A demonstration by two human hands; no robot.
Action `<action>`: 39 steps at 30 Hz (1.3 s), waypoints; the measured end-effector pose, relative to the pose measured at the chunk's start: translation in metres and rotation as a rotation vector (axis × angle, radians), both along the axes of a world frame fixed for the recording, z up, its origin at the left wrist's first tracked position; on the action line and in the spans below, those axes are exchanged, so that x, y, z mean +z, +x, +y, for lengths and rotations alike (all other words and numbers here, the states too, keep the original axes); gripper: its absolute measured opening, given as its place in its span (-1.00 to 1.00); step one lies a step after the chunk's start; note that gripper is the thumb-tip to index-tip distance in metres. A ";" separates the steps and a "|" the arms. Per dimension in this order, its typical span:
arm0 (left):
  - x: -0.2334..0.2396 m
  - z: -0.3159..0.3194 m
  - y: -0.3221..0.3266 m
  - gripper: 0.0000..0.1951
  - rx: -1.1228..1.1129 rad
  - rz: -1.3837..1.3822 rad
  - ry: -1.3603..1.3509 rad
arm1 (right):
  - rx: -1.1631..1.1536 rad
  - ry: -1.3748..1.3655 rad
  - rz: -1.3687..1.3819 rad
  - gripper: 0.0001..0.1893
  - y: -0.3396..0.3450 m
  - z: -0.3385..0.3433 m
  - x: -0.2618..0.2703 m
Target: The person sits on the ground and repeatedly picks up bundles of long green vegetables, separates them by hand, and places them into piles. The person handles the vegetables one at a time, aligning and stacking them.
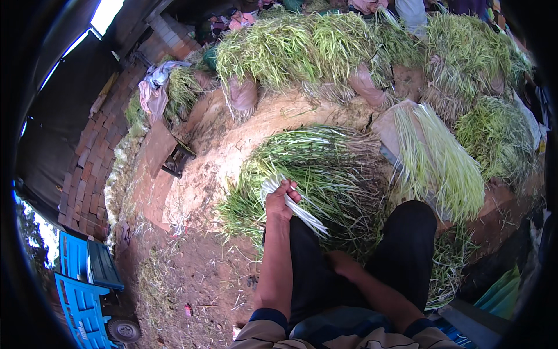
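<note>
My left hand [283,200] is closed around a small bunch of pale stalks [305,216], whose white ends point down and to the right above my left thigh. Beneath and beyond it lies a large heap of green leafy stalks [314,157], with brownish ends on its right side. My right hand [342,264] is low between my knees, blurred, and its fingers are partly hidden, so its grip cannot be made out. To the right of the heap, trimmed-looking pale green stalks [449,161] are spread over a low, board-like support.
Large bundles of green stalks [296,48] line the far side, with people behind them. A small dark stool [176,161] stands left of the heap. Farther left are stacked bricks [89,174] and a blue truck [85,301]. Plant scraps litter the earthen floor [209,270].
</note>
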State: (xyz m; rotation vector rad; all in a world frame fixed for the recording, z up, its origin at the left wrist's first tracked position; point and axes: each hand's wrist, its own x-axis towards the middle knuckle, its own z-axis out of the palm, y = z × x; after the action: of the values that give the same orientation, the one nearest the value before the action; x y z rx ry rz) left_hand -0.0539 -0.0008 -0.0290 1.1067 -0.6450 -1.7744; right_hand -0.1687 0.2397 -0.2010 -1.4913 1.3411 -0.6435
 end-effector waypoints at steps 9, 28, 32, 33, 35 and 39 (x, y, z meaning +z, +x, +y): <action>0.002 0.001 0.002 -0.88 -0.003 0.055 -0.018 | -0.038 -0.068 0.022 -0.69 -0.004 0.006 0.009; 0.004 0.003 0.009 -0.92 0.006 0.085 -0.040 | 0.031 0.038 0.206 -0.66 -0.006 0.009 -0.001; 0.005 0.003 0.010 -0.91 0.005 0.096 -0.043 | 0.073 0.098 0.245 -0.67 -0.007 0.007 -0.002; 0.005 0.004 0.010 -0.91 0.004 0.102 -0.045 | 0.063 0.101 0.238 -0.68 -0.008 0.007 -0.001; 0.006 0.004 0.009 -0.91 0.004 0.102 -0.042 | 0.051 0.101 0.231 -0.68 -0.009 0.009 0.002; 0.006 0.003 0.008 -0.90 0.011 0.060 -0.045 | 0.050 0.086 0.231 -0.69 -0.009 0.011 0.003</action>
State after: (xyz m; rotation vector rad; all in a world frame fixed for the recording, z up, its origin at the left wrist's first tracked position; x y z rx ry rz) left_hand -0.0458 0.0026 -0.0227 1.0211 -0.6386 -1.7686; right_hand -0.1777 0.2504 -0.1985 -1.5596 1.4812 -0.3847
